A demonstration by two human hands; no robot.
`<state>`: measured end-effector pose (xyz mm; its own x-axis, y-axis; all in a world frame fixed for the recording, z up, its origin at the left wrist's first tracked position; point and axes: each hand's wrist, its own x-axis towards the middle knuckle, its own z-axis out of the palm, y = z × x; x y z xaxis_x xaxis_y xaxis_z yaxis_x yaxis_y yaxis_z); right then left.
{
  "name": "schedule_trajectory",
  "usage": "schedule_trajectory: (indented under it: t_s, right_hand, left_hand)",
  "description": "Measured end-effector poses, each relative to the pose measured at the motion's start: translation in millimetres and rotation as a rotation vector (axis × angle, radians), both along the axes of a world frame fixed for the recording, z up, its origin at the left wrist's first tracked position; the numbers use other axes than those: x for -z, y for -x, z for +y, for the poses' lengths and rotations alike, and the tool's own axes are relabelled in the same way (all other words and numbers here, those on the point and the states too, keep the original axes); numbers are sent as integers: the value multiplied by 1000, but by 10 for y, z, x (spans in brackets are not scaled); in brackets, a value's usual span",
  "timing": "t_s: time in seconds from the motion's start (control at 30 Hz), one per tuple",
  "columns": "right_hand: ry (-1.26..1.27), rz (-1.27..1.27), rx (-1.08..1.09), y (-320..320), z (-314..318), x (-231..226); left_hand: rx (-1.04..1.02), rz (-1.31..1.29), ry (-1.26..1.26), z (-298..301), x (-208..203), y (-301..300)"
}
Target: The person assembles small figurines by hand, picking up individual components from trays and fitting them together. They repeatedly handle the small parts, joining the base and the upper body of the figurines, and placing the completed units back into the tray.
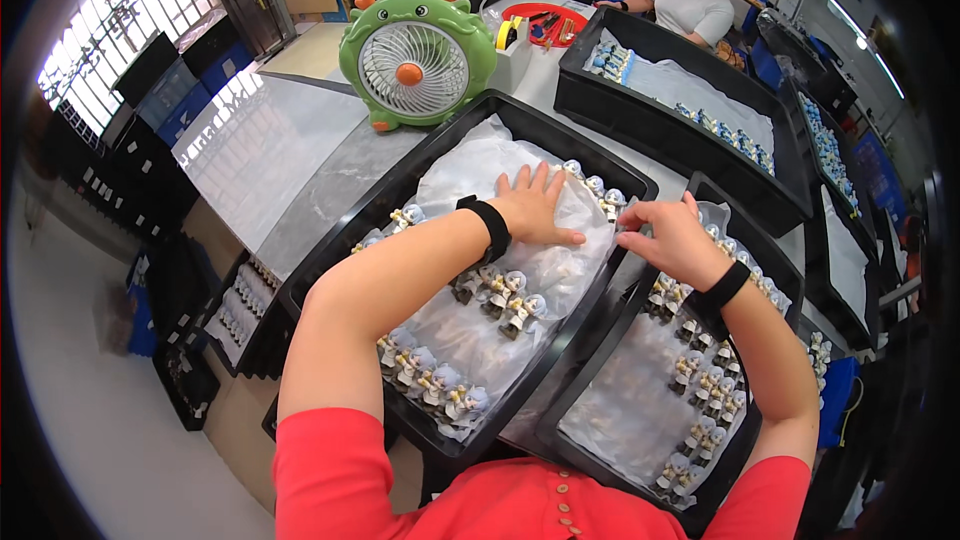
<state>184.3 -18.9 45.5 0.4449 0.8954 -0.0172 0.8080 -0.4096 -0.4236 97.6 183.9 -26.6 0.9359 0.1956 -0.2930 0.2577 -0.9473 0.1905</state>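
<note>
My left hand (538, 212) lies flat with its fingers spread on a thin white liner sheet (460, 178). That sheet is inside a black tray (575, 132) in front of me. Small figurines (436, 380) with pale blue hair stand in rows along the tray and partly under the sheet. At the tray's right edge my right hand (680, 238) has thumb and fingers brought together; what is between them, if anything, is hidden. Beneath that forearm, a second black tray (556, 414) holds more such figurines (715, 385) on a white sheet.
A green cartoon-shaped fan (410, 60) stands beyond the middle tray, near a red dish of tools (540, 22). Another black tray (690, 158) with blue figurines is at far right. A co-worker (690, 5) sits behind it. Stacked crates line the left wall.
</note>
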Motion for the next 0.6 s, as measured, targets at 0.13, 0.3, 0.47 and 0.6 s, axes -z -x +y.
schedule_trajectory:
  t_s: [0.13, 0.3, 0.47, 0.6]
  right_hand:
    - [-1, 11, 3, 176, -351, -165]
    - [-10, 62, 77, 233, -871, -298]
    - [3, 47, 231, 31, -1363, -207]
    - [-57, 121, 248, -182, -1542, 60]
  left_hand:
    - [-44, 12, 44, 33, 63, -85]
    - [-86, -20, 50, 53, -17, -68]
    - [-71, -110, -64, 5, -259, 67]
    - [91, -279, 24, -439, -493, 251]
